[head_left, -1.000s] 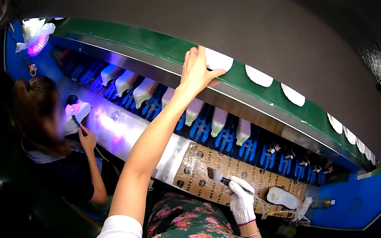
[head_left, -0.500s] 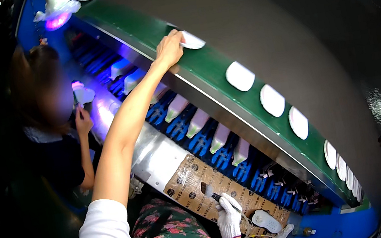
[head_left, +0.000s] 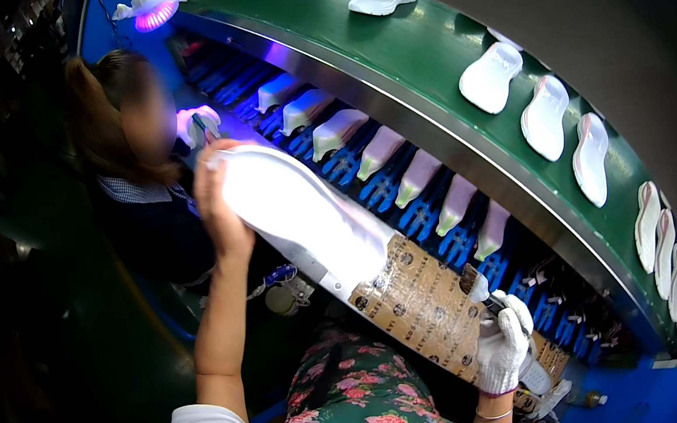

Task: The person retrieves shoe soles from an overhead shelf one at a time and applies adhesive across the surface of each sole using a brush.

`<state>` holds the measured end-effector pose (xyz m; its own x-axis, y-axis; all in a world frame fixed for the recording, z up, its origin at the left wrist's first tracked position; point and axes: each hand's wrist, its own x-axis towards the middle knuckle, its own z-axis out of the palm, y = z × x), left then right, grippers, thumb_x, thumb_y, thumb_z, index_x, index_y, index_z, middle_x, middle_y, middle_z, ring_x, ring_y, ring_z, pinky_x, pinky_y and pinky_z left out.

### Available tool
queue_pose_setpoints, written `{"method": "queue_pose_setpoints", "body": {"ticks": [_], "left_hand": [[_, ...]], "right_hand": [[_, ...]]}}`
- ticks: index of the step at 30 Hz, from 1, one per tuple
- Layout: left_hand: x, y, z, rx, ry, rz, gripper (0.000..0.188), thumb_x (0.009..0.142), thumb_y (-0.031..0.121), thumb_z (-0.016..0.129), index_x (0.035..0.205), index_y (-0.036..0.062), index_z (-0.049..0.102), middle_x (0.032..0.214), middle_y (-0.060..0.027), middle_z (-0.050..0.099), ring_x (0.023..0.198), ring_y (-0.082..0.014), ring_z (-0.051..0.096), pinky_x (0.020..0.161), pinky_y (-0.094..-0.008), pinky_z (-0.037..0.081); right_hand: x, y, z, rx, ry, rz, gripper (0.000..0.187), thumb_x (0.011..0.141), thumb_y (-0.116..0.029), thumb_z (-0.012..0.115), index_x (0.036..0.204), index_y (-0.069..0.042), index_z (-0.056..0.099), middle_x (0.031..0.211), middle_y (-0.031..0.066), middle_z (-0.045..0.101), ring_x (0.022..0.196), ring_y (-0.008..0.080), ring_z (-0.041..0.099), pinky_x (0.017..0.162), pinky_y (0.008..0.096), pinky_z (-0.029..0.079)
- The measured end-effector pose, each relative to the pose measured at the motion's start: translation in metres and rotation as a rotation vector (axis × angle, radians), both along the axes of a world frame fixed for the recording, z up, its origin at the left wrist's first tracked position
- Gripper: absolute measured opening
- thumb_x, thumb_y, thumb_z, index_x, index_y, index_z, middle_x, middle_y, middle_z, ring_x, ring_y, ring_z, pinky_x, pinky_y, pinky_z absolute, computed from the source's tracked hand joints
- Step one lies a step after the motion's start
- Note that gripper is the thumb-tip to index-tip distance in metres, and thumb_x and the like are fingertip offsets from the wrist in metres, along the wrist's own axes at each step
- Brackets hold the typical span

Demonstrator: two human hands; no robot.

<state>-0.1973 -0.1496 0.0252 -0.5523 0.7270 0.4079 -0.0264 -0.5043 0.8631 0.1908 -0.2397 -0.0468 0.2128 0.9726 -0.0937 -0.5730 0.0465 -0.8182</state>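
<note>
My bare left hand [head_left: 221, 208] grips a white shoe sole [head_left: 293, 205] by one end and holds it up above the metal ledge, its inner side facing up. My right hand [head_left: 504, 349] wears a white knitted glove and is closed round a brush [head_left: 476, 285] with brown bristles pointing away from me. Behind the gloved hand, partly covered by it, a pale grey sole [head_left: 535, 377] rests on the ledge covered in brown patterned tape [head_left: 410, 298].
White soles [head_left: 545, 117] lie along the green conveyor belt [head_left: 428, 47]. Below it, pink-white shoe uppers [head_left: 420, 176] stand on a row with blue holders [head_left: 420, 221]. A co-worker [head_left: 129, 174] stands at my left near a lit lamp [head_left: 155, 15]. A small bottle [head_left: 594, 398] stands at lower right.
My left hand has taken a sole off the green belt and brought it back toward me. The gloved right hand has moved up a little with the brush. The view has shifted.
</note>
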Motion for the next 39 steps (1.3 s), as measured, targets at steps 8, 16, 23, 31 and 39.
{"method": "queue_pose_setpoints", "body": {"ticks": [8, 16, 23, 31, 39], "left_hand": [[0.142, -0.044, -0.120, -0.876, -0.522, -0.987, 0.034, 0.099, 0.024, 0.049, 0.122, 0.0009, 0.059, 0.108, -0.0110, 0.068, 0.097, -0.0197, 0.067, 0.089, -0.0345, 0.054], [0.176, -0.130, -0.147, -0.831, -1.182, -1.695, 0.108, 0.080, 0.088, 0.020, 0.143, 0.0024, 0.040, 0.125, -0.0283, 0.057, 0.113, -0.0461, 0.057, 0.100, -0.0506, 0.045], [0.189, -0.091, -0.094, -0.855, -1.306, -1.380, 0.120, 0.072, 0.094, 0.006, 0.140, 0.0013, 0.043, 0.118, -0.0255, 0.060, 0.105, -0.0429, 0.062, 0.093, -0.0522, 0.050], [0.212, -0.100, -0.112, -0.624, -0.862, -1.341, 0.099, 0.085, 0.082, 0.009, 0.148, 0.0086, 0.029, 0.134, -0.0144, 0.048, 0.120, -0.0285, 0.050, 0.101, -0.0424, 0.041], [0.205, -0.101, -0.102, -0.769, -0.725, -1.139, 0.100, 0.085, 0.082, 0.009, 0.148, 0.0071, 0.029, 0.137, -0.0153, 0.051, 0.122, -0.0268, 0.055, 0.103, -0.0417, 0.046]], "right_hand": [[-0.038, -0.022, 0.040, 0.275, -0.650, 0.227, 0.020, 0.071, 0.001, 0.076, 0.091, 0.004, 0.072, 0.095, 0.0148, 0.072, 0.087, 0.0226, 0.067, 0.082, 0.0334, 0.052], [-0.017, -0.029, 0.035, 0.168, -0.639, 0.123, 0.018, 0.074, 0.003, 0.076, 0.091, 0.002, 0.073, 0.088, 0.0116, 0.071, 0.080, 0.0188, 0.067, 0.074, 0.0302, 0.053], [-0.025, -0.008, 0.045, 0.370, -0.902, -0.049, 0.019, 0.074, -0.003, 0.079, 0.093, -0.003, 0.074, 0.087, 0.0100, 0.072, 0.078, 0.0201, 0.069, 0.071, 0.0302, 0.053], [-0.021, 0.006, 0.056, 0.551, -1.224, -0.201, 0.023, 0.071, 0.002, 0.077, 0.093, -0.004, 0.072, 0.089, 0.0102, 0.072, 0.077, 0.0240, 0.068, 0.070, 0.0323, 0.054], [-0.026, -0.018, 0.052, 0.448, -0.973, 0.028, 0.018, 0.074, -0.001, 0.076, 0.090, -0.005, 0.074, 0.089, 0.0091, 0.072, 0.079, 0.0223, 0.069, 0.071, 0.0313, 0.054]]}}
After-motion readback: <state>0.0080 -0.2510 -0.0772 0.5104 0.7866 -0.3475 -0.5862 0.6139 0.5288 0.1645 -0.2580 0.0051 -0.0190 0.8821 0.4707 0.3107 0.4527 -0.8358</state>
